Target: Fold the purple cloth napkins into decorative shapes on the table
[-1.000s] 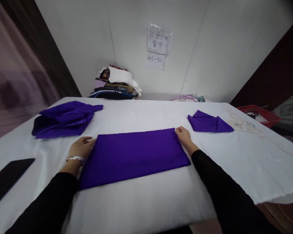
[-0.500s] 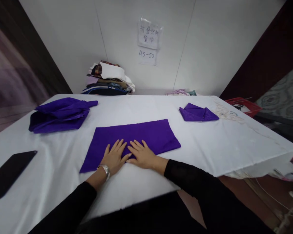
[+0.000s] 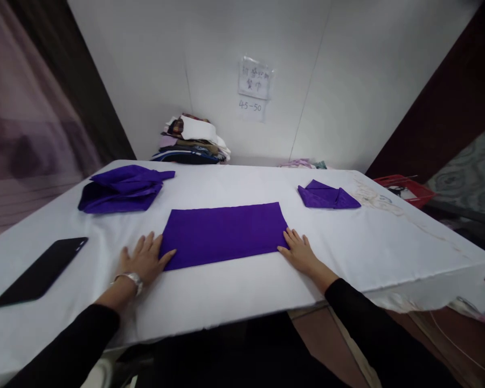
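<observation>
Left hand (image 3: 143,262): lying splayed, gripping nothing; I'm judging that uneven dragging could skew the purple cloth (image 3: 226,234). Purple cloth: lying flat on the table (image 3: 226,291), between hands. Right hand (image 3: 301,254): resting partly spread, gripping nothing; pushing inward could crease the cloth.

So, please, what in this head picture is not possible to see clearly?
In the head view:
Underside of the flat rectangular purple cloth: hidden by its top layer.
Palms of the left hand and right hand: hidden by the backs of the hands.
Fine strokes on the upper white paper sign: blurred.
Red plastic basket: exact contents too small.
</observation>
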`<state>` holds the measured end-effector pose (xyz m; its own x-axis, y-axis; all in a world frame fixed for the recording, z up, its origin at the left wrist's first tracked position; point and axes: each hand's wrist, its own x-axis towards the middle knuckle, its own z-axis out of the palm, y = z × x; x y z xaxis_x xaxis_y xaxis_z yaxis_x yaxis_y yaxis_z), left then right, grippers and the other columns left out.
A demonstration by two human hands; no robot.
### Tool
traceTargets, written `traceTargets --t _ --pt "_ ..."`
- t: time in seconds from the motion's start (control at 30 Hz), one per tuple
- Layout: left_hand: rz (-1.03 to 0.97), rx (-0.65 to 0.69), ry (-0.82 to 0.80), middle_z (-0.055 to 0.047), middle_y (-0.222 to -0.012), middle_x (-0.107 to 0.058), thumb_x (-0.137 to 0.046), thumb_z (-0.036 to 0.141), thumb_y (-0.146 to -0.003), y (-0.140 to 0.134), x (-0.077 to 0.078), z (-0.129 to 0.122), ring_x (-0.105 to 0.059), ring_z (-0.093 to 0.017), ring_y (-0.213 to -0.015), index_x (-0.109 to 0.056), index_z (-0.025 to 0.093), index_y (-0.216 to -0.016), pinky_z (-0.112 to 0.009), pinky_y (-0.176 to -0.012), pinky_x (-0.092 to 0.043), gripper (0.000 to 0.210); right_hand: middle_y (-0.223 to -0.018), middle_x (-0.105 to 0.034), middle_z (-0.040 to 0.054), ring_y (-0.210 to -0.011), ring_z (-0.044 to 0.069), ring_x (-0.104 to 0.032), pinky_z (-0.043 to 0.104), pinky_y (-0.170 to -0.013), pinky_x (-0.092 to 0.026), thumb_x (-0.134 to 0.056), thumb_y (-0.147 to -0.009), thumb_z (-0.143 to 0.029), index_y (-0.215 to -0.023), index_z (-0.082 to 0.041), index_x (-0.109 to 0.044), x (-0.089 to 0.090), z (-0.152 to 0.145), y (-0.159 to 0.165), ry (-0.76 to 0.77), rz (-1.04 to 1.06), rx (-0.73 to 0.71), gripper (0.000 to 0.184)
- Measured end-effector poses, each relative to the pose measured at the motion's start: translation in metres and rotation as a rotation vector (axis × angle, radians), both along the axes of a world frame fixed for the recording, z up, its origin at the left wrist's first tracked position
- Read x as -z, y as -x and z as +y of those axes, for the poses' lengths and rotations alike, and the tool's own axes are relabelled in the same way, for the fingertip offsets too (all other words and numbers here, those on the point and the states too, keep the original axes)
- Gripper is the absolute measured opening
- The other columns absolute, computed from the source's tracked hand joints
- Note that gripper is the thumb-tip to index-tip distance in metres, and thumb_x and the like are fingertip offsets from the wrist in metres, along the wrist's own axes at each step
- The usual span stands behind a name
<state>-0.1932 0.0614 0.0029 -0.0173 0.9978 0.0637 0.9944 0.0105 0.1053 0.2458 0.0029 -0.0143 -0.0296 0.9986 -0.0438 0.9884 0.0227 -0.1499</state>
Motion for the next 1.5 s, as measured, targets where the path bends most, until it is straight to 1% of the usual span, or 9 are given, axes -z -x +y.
traceTargets --t 0.13,0.33,0.5,0.7,0.87,1.07,1.27,1.37,1.5 --pt "0.029 0.172 0.019 -0.012 -0.149 -0.022 -0.036 0.052 -0.085 -0.06 -0.006 0.0 -0.016 -0.03 -0.137 -0.033 0.016 -0.139 -0.055 -0.108 -0.011 0.065 -0.149 -0.02 0.0139 -0.139 0.028 -0.006 0.052 -0.108 0.0 -0.023 -0.087 -0.063 -0.141 -0.012 -0.029 -0.015 0.014 0.035 -0.075 0.015 -0.035 0.075" --pt "-0.033 0.386 0.046 -0.008 -0.15 -0.021 -0.031 0.047 -0.088 -0.137 0.017 0.007 -0.014 -0.026 -0.138 -0.032 0.021 -0.14 -0.053 -0.108 -0.008 0.058 -0.149 -0.021 0.0126 -0.138 0.025 -0.01 0.049 -0.109 -0.005 -0.023 -0.087 -0.063 -0.142 -0.013 -0.027 -0.024 0.051 0.134 -0.051 0.168 -0.33 0.074" --pt "-0.03 0.327 0.05 -0.006 -0.149 -0.024 -0.028 0.052 -0.087 -0.108 0.024 0.021 -0.014 -0.024 -0.138 -0.03 0.022 -0.141 -0.05 -0.109 -0.009 0.062 -0.149 -0.023 0.0105 -0.138 0.025 -0.014 0.047 -0.109 -0.007 -0.023 -0.089 -0.06 -0.141 -0.015 -0.029 -0.011 0.069 0.143 -0.012 0.155 -0.405 0.069" --pt "-0.015 0.026 0.059 -0.008 -0.15 -0.023 -0.024 0.059 -0.086 -0.024 0.015 0.033 -0.014 -0.027 -0.138 -0.03 0.019 -0.141 -0.052 -0.109 -0.012 0.068 -0.148 -0.025 0.0101 -0.137 0.026 -0.016 0.047 -0.109 -0.012 -0.025 -0.09 -0.057 -0.141 -0.014 -0.029 0.003 0.07 0.045 -0.061 0.026 -0.139 0.067" --pt "0.035 -0.003 0.116 -0.008 -0.15 -0.022 -0.022 0.059 -0.086 -0.006 0.007 0.034 -0.014 -0.027 -0.138 -0.027 0.018 -0.141 -0.052 -0.108 -0.014 0.07 -0.149 -0.022 0.01 -0.138 0.025 -0.015 0.049 -0.108 -0.015 -0.024 -0.09 -0.053 -0.142 -0.015 -0.026 0.015 0.069 0.001 -0.032 -0.077 -0.042 0.065" --pt "0.082 0.112 0.087 -0.011 -0.151 -0.019 -0.023 0.06 -0.086 -0.054 -0.012 0.054 -0.012 -0.03 -0.138 -0.03 0.016 -0.14 -0.056 -0.107 -0.01 0.07 -0.15 -0.02 0.0126 -0.138 0.027 -0.01 0.05 -0.109 -0.007 -0.023 -0.087 -0.061 -0.142 -0.012 -0.026 -0.013 0.082 0.057 -0.007 -0.02 -0.146 0.074" --pt "0.037 0.363 0.135 -0.006 -0.151 -0.019 -0.024 0.037 -0.091 -0.125 0.002 0.079 -0.012 -0.023 -0.139 -0.026 0.021 -0.142 -0.051 -0.109 -0.01 0.053 -0.149 -0.021 0.0118 -0.138 0.022 -0.011 0.046 -0.109 -0.007 -0.022 -0.092 -0.05 -0.142 -0.012 -0.025 -0.019 0.121 0.165 -0.02 0.138 -0.397 0.062" --pt "0.033 0.314 0.136 -0.008 -0.151 -0.018 -0.023 0.038 -0.091 -0.122 0.01 0.093 -0.012 -0.024 -0.139 -0.026 0.018 -0.142 -0.052 -0.108 -0.011 0.055 -0.15 -0.02 0.0118 -0.138 0.023 -0.01 0.046 -0.109 -0.006 -0.017 -0.092 -0.05 -0.142 -0.012 -0.025 -0.011 0.141 0.184 0.002 0.141 -0.396 0.063" --pt "0.007 0.192 0.1 -0.008 -0.15 -0.02 -0.019 0.055 -0.088 -0.087 0.014 0.111 -0.013 -0.024 -0.138 -0.026 0.016 -0.142 -0.048 -0.109 -0.012 0.067 -0.151 -0.017 0.0086 -0.139 0.021 -0.008 0.044 -0.11 -0.005 -0.016 -0.089 -0.06 -0.143 -0.016 -0.022 -0.001 0.161 0.156 0.006 0.089 -0.366 0.07"
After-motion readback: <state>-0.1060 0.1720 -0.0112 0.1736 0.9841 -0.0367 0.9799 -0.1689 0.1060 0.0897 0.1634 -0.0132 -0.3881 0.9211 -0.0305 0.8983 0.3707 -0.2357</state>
